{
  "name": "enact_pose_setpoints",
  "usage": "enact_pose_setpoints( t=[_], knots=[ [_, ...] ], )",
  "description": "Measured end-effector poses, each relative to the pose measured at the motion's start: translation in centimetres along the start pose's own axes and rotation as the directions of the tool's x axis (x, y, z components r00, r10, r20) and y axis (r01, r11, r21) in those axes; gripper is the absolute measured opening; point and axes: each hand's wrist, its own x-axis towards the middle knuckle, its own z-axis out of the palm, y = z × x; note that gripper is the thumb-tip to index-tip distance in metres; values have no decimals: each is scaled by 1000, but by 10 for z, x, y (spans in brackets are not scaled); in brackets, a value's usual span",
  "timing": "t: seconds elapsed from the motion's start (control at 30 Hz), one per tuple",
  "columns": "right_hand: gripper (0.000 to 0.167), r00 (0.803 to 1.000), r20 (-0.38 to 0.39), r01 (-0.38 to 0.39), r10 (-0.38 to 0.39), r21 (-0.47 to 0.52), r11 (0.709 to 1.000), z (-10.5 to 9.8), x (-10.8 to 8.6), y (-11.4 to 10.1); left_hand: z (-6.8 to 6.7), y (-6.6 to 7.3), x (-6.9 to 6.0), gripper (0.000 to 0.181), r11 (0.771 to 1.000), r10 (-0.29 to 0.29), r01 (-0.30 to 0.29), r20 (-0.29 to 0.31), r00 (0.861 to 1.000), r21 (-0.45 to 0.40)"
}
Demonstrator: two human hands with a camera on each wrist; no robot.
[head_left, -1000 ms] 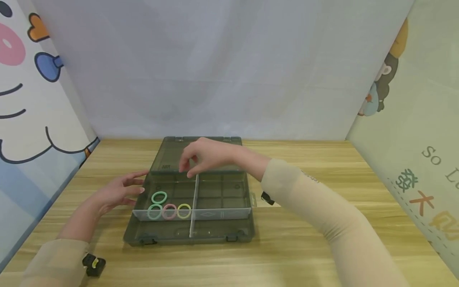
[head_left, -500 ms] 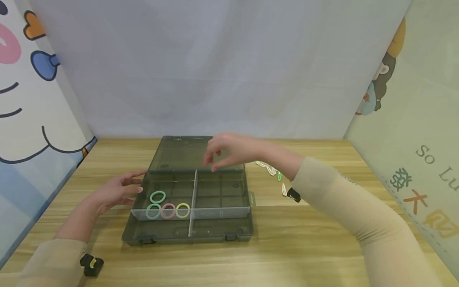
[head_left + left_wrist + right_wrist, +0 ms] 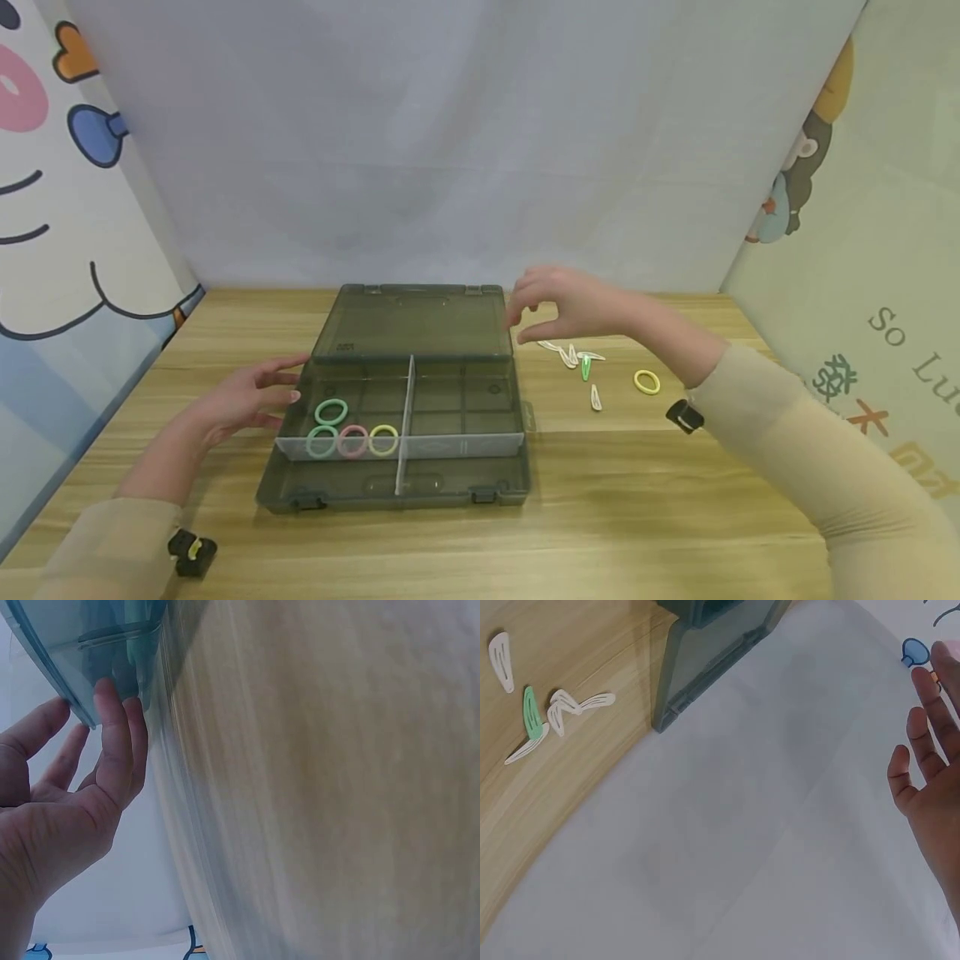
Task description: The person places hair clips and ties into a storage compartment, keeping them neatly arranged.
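A grey see-through divided box lies on the table with its lid folded back. Its left compartment holds several rings: two green, one pink and one yellow. My left hand touches the box's left side with spread fingers; the left wrist view shows its fingertips at the box's wall. My right hand hovers beyond the box's right side, fingers bent loosely, holding nothing. Under it lie several white hair clips and a green clip. A yellow ring lies farther right.
A white cloth hangs behind the table. Printed panels stand at the left and right. The box's front strip and latches face the near side of the table.
My right hand has moved right from above the box to beyond its right side, bringing the clips and the yellow ring into view. My left hand has stayed at the box's left side.
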Motion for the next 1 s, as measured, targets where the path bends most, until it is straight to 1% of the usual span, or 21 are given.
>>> enact_pose_setpoints(
  t=[0.13,0.4,0.57,0.77,0.83,0.9,1.0],
  knots=[
    [16,998,-25,-56,56,-29,998,-3,-20,7,0,0,1,72,1000,0,0,3,1000,3],
    [17,986,-47,-164,161,-68,984,-2,-62,22,0,0,1,72,1000,-3,3,1,1000,12],
    [17,971,-68,-234,228,-89,968,3,-89,35,0,2,0,72,1000,-4,5,-5,1000,20],
    [17,954,-90,-295,285,-120,948,9,-117,53,0,2,-1,70,1000,-1,1,-7,1000,28],
    [17,943,-82,-330,321,-123,936,12,-126,59,0,3,-1,70,1000,0,0,-7,1000,27],
    [18,928,-65,-372,367,-115,921,17,-134,65,1,3,-1,70,1000,-4,4,-10,1000,24],
    [18,895,-35,-446,445,-100,889,24,-145,73,2,5,-2,70,1000,-4,4,-6,1000,25]
  ],
)
